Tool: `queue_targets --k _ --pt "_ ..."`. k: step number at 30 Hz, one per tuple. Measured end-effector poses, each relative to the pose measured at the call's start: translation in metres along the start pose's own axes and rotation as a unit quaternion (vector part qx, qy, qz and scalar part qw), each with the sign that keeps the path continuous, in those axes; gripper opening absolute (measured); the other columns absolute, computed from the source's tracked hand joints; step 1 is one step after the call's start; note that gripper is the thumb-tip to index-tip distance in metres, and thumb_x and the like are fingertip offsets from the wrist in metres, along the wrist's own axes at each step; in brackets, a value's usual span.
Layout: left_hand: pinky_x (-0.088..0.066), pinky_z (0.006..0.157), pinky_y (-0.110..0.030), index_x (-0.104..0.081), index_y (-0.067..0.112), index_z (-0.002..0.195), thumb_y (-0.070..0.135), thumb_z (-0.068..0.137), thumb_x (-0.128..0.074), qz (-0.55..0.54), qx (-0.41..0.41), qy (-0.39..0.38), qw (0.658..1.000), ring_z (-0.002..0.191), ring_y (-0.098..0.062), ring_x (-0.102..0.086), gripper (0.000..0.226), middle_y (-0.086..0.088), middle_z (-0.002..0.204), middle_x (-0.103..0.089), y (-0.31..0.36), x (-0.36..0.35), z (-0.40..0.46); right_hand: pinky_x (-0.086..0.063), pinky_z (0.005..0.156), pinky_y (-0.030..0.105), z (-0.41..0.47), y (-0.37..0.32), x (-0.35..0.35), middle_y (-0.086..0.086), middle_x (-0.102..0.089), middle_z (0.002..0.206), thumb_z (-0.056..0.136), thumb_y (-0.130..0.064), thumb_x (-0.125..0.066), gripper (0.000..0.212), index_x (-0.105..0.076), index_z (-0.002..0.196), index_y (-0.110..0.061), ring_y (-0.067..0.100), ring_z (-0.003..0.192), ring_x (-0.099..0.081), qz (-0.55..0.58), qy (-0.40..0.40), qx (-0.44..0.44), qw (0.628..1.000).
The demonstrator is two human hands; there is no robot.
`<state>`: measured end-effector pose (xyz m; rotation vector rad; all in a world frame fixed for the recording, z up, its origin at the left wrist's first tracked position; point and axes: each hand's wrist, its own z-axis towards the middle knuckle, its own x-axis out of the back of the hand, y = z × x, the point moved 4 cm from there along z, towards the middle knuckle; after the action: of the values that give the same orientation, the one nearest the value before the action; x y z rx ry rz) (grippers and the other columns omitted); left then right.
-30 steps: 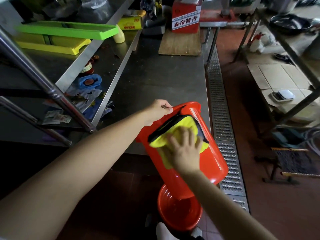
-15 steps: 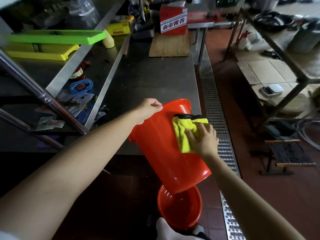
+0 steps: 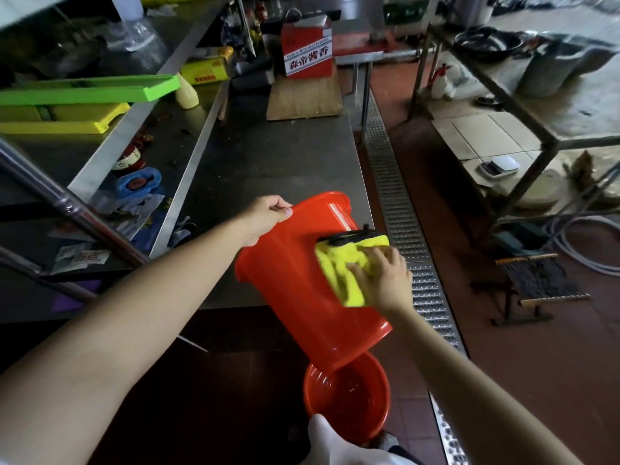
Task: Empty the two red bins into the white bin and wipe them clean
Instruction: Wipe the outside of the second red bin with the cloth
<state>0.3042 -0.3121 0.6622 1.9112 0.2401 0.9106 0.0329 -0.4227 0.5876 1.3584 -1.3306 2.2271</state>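
while held: two red bins point(image 3: 295, 283) point(image 3: 347, 396), one cloth point(image 3: 345, 266)

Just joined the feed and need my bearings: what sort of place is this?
Most likely a commercial kitchen's prep or back area. A long stainless steel worktable holds a wooden cutting board, a metal floor drain grate runs along the red tiled floor, and a dark wok sits on a steel rack.

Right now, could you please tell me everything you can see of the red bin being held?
The red bin looks like glossy, smooth plastic. It is held tilted above the floor, its base toward a second red bin below. The left hand grips its rim; the right hand presses a yellow cloth with a dark edge against its outer wall. Behind it is the steel table.
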Motion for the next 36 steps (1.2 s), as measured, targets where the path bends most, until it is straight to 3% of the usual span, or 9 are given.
queue_targets --k 2,4,9,14,18,25,29,32,36 --pt "-0.048 0.097 -0.038 -0.07 0.026 0.092 0.028 0.094 -0.065 0.013 0.013 0.002 1.0 0.107 -0.017 -0.061 0.006 0.003 0.106 -0.068 0.002 -0.001 -0.002 -0.041 0.102 0.053 0.012 0.02 0.002 0.007 -0.052 0.128 0.084 -0.068 -0.059 0.053 -0.058 0.127 -0.037 0.033 0.124 -0.048 0.058 -0.048 -0.105 0.992" --pt "-0.048 0.098 -0.04 -0.069 0.026 0.095 0.029 0.094 -0.064 0.022 0.021 0.009 0.999 0.108 -0.017 -0.06 0.006 0.004 0.108 -0.067 0.004 -0.001 -0.003 -0.039 0.103 0.052 0.008 0.019 0.002 0.007 -0.051 0.129 0.085 -0.071 -0.055 0.055 -0.057 0.126 -0.035 0.033 0.125 -0.046 0.047 -0.051 -0.102 0.992" --pt "-0.044 0.094 -0.029 -0.067 0.019 0.091 0.022 0.095 -0.064 0.013 0.005 0.011 1.0 0.109 -0.016 -0.06 0.006 -0.001 0.107 -0.068 0.013 -0.008 -0.004 -0.033 0.101 0.059 -0.078 -0.04 -0.026 0.011 -0.045 0.138 0.086 -0.077 -0.048 0.054 -0.056 0.124 -0.039 0.037 0.131 -0.04 -0.143 0.044 0.171 0.974" --pt "-0.043 0.089 -0.028 -0.067 0.02 0.097 0.024 0.096 -0.063 0.03 -0.005 0.003 1.0 0.107 -0.015 -0.059 0.006 0.002 0.104 -0.065 0.007 -0.004 -0.008 -0.036 0.096 0.056 -0.081 -0.038 -0.024 0.009 -0.047 0.138 0.097 -0.063 -0.043 0.041 -0.062 0.117 -0.033 0.036 0.129 -0.042 -0.131 0.05 0.234 0.962" --pt "-0.046 0.095 -0.033 -0.066 0.023 0.092 0.023 0.096 -0.062 0.027 -0.007 -0.002 1.0 0.109 -0.019 -0.059 0.006 0.002 0.101 -0.064 0.009 -0.007 -0.009 -0.039 0.09 0.044 -0.055 -0.002 -0.005 0.0 -0.048 0.133 0.091 -0.056 -0.057 0.038 -0.059 0.125 -0.038 0.027 0.122 -0.046 -0.067 0.034 0.161 0.984" --pt "-0.045 0.104 -0.047 -0.066 0.025 0.098 0.028 0.097 -0.059 0.045 0.018 0.005 0.999 0.112 -0.021 -0.058 0.008 0.001 0.112 -0.065 0.017 -0.009 -0.014 -0.048 0.09 0.047 -0.012 0.074 0.012 0.02 -0.059 0.115 0.091 -0.033 -0.071 0.039 -0.065 0.119 -0.006 0.041 0.109 -0.057 0.099 -0.011 -0.093 0.991" --pt "-0.045 0.103 -0.044 -0.065 0.021 0.097 0.028 0.097 -0.059 0.043 0.029 0.011 0.999 0.112 -0.021 -0.058 0.009 0.0 0.113 -0.065 0.025 -0.013 -0.012 -0.041 0.091 0.045 -0.066 0.04 0.013 0.004 -0.052 0.128 0.09 -0.054 -0.062 0.04 -0.06 0.122 -0.029 0.03 0.119 -0.049 0.001 0.052 0.039 0.998" --pt "-0.044 0.1 -0.04 -0.063 0.02 0.094 0.029 0.098 -0.058 0.048 0.035 0.006 0.998 0.113 -0.02 -0.056 0.011 0.001 0.114 -0.064 0.03 -0.017 -0.011 -0.031 0.099 0.052 -0.116 0.019 -0.005 0.007 -0.047 0.14 0.086 -0.071 -0.057 0.048 -0.058 0.121 -0.038 0.032 0.134 -0.041 -0.09 0.065 0.143 0.983" --pt "-0.042 0.106 -0.047 -0.062 0.022 0.089 0.027 0.098 -0.059 0.039 0.048 -0.012 0.998 0.118 -0.023 -0.055 0.01 -0.002 0.121 -0.063 0.031 -0.018 -0.009 -0.027 0.1 0.059 -0.13 0.008 -0.02 0.01 -0.049 0.14 0.082 -0.064 -0.068 0.047 -0.061 0.12 -0.036 0.038 0.135 -0.04 -0.15 0.094 0.176 0.968"
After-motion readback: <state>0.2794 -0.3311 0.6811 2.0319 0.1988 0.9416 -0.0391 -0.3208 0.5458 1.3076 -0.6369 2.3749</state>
